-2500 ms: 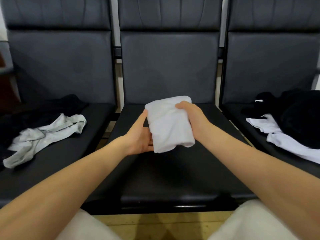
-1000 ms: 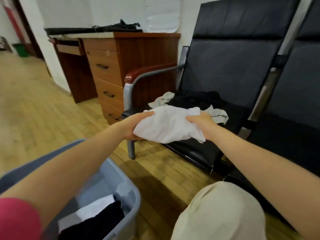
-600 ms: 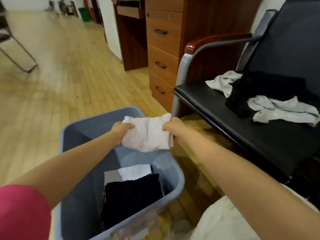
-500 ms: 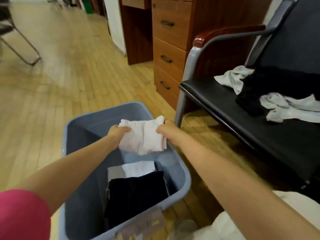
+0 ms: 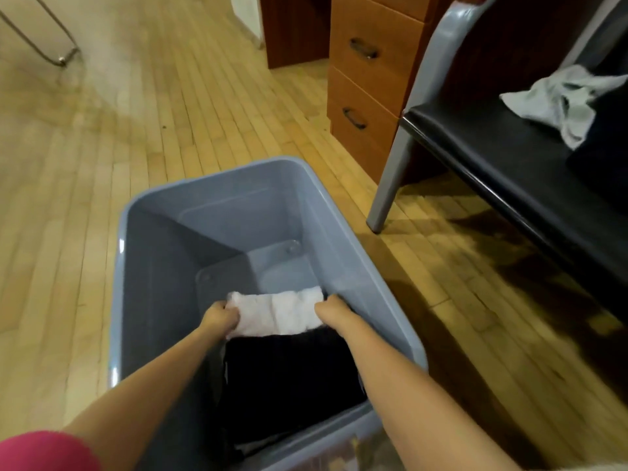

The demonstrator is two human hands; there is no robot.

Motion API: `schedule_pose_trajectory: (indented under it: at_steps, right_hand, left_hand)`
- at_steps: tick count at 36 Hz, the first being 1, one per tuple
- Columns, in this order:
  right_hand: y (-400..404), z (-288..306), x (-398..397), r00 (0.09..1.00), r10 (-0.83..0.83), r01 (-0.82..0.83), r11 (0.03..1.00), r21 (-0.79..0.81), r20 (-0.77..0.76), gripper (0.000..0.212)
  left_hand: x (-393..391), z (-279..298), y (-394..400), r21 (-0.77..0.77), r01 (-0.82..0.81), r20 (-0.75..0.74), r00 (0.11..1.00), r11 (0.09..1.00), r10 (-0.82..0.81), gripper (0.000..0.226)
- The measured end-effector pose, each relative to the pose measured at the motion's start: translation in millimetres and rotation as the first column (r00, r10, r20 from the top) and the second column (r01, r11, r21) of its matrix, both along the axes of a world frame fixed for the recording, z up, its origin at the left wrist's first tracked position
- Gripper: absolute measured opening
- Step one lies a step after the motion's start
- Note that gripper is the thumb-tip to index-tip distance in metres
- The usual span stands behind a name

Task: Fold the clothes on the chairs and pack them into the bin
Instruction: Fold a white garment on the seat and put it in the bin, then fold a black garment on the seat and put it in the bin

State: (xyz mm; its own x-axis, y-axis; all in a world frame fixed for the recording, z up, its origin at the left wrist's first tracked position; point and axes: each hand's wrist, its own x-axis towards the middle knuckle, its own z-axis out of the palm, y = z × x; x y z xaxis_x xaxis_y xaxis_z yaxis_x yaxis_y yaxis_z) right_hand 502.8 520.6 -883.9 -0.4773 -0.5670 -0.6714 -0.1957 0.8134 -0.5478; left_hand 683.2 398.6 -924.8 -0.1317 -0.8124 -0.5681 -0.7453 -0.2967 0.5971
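Note:
Both my hands are down inside the blue-grey plastic bin [image 5: 356,253] on the floor. My left hand [image 5: 219,319] grips the left end of a folded white garment [image 5: 277,312], and my right hand [image 5: 331,311] grips its right end. The white garment lies low in the bin, just beyond a folded black garment [image 5: 289,379] that fills the near part. On the black chair seat [image 5: 492,158] at the right lie a crumpled light grey garment [image 5: 557,103] and a dark one [image 5: 605,171], partly cut off by the frame edge.
The bin's far half shows bare floor. A wooden drawer cabinet [image 5: 367,73] stands behind the chair's grey metal leg [image 5: 390,178]. Wood plank flooring surrounds the bin; a metal chair leg [image 5: 51,45] shows at the top left.
My hands have carried the folded white garment from the chair over to the bin and lowered it from above the rim down inside, beyond the black garment.

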Motion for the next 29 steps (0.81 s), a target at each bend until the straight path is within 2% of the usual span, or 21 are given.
schedule_pose_trajectory:
  at_steps: [2,5,8,10,12,14,15,16,18,21,25,29]
  right_hand:
    - [3,2,-3,0.997,0.074,-0.074,0.997,0.005,-0.015,0.046]
    - [7,6,-3,0.989,0.140,-0.140,0.990,0.009,-0.041,0.044]
    - [11,11,1,0.981,0.186,-0.184,0.982,0.037,-0.062,0.049]
    - [15,21,1,0.977,0.198,-0.199,0.980,-0.003,-0.075,0.051]
    - [16,34,-1,0.979,0.175,-0.184,0.979,-0.090,-0.101,0.046]
    - [15,53,-8,0.989,0.085,-0.112,0.965,-0.236,-0.123,0.033]
    - [16,68,-13,0.997,0.011,-0.037,0.944,-0.328,-0.082,0.026]
    - [17,86,-19,0.998,-0.058,0.043,0.911,-0.409,-0.025,0.022]
    - [27,128,-36,0.981,-0.187,0.178,0.804,-0.567,0.042,0.030]
    - [55,191,-69,0.947,-0.311,0.271,0.655,-0.705,0.076,0.033]
    - [116,254,-126,0.885,-0.464,0.319,0.554,-0.769,0.033,0.029]
    - [176,285,-183,0.785,-0.620,0.373,0.499,-0.782,-0.022,0.027]
  left_hand:
    - [4,-8,2,0.035,0.068,0.102,0.992,0.997,-0.071,0.036]
    - [4,-9,7,0.087,0.146,0.174,0.972,0.986,-0.159,0.041]
    - [2,2,14,0.057,0.202,0.229,0.951,0.978,-0.209,0.043]
    - [-3,16,17,-0.035,0.263,0.298,0.923,0.964,-0.241,0.045]
    - [-13,31,17,-0.168,0.220,0.228,0.957,0.961,-0.180,0.044]
    - [-35,55,19,-0.291,0.172,0.059,0.985,0.941,-0.162,0.036]
    - [-51,72,23,-0.328,0.149,-0.047,0.984,0.933,-0.173,0.035]
    - [-69,93,29,-0.347,0.127,-0.143,0.972,0.929,-0.186,0.037]
    - [-106,137,45,-0.391,0.090,-0.304,0.927,0.916,-0.221,0.041]
    - [-163,197,71,-0.428,0.095,-0.471,0.825,0.899,-0.312,0.039]
    - [-237,251,110,-0.464,0.176,-0.569,0.692,0.868,-0.445,0.036]
    - [-301,280,146,-0.558,0.307,-0.530,0.584,0.771,-0.615,0.042]
